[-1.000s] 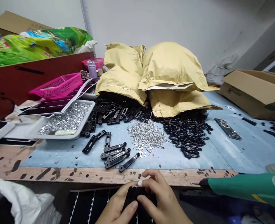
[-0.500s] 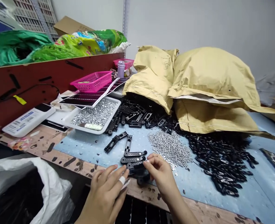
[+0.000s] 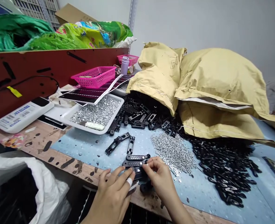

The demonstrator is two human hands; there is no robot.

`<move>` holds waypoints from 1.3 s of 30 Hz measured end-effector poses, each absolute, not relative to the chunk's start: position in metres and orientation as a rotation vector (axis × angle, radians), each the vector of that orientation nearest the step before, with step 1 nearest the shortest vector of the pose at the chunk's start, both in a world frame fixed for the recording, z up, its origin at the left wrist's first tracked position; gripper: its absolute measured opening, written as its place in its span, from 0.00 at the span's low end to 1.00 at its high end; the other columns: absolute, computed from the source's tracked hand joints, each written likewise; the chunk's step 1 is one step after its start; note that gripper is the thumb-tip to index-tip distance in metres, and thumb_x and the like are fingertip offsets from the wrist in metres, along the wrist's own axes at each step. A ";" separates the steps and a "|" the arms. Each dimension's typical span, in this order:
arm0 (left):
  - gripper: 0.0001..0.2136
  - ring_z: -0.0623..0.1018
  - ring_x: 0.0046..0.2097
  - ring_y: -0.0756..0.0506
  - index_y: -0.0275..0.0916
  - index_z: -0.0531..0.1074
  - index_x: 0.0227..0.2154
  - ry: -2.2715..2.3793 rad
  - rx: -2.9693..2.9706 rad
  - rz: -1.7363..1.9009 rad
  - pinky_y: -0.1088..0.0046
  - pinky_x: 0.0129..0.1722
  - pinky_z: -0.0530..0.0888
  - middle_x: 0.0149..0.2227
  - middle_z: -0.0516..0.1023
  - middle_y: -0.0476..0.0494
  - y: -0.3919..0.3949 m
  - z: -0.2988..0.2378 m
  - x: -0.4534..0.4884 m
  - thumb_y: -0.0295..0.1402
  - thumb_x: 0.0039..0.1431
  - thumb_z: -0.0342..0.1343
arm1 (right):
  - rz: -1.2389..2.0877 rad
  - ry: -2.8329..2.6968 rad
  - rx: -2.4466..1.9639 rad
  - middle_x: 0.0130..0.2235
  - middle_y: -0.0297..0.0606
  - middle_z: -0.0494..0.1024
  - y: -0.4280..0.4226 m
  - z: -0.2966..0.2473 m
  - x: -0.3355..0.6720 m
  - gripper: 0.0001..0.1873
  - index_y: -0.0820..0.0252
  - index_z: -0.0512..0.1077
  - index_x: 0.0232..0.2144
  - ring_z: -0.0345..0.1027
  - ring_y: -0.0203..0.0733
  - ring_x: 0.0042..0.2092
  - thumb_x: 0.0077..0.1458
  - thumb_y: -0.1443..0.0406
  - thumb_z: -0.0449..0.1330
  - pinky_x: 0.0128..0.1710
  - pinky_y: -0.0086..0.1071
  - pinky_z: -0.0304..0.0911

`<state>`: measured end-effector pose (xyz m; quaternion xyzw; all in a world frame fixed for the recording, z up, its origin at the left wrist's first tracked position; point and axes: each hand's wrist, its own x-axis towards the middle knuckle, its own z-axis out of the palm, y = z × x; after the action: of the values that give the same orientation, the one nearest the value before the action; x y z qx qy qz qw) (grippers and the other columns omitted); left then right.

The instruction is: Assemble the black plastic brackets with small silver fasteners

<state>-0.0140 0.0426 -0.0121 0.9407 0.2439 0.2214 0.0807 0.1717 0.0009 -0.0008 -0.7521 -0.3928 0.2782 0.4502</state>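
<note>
My left hand point(image 3: 114, 194), with a white bandage on one finger, lies at the table's front edge with its fingers stretched toward a short row of black slotted brackets point(image 3: 135, 160). My right hand point(image 3: 159, 179) is beside it, thumb and fingers pinched on the nearest black bracket point(image 3: 139, 171) in that row. Just beyond my right hand lies a heap of small silver screws point(image 3: 173, 151). A big pile of small black parts point(image 3: 223, 163) spreads to the right of the screws.
A white tray of shiny small hardware point(image 3: 94, 113) sits at the left, with pink baskets point(image 3: 93, 76) and a remote control point(image 3: 23, 113) behind it. Tan sacks point(image 3: 204, 90) spill black brackets at the back. A white plastic bag point(image 3: 27, 174) hangs below the table edge.
The view swung left, then both hands came up from below the table edge onto the mat. My right hand has closed on the nearest bracket in the row.
</note>
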 end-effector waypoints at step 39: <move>0.22 0.66 0.52 0.39 0.45 0.63 0.56 0.623 2.378 0.715 0.62 0.49 0.70 0.54 0.68 0.41 0.059 0.007 -0.024 0.25 0.60 0.44 | 0.677 -1.619 -1.592 0.51 0.41 0.63 -0.003 0.057 0.149 0.10 0.54 0.71 0.40 0.68 0.40 0.42 0.55 0.70 0.58 0.39 0.34 0.69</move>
<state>-0.0241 0.0594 0.0067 0.8899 0.2332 0.2674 0.2867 0.1495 -0.0034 0.0573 -0.6223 -0.6329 0.2649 0.3768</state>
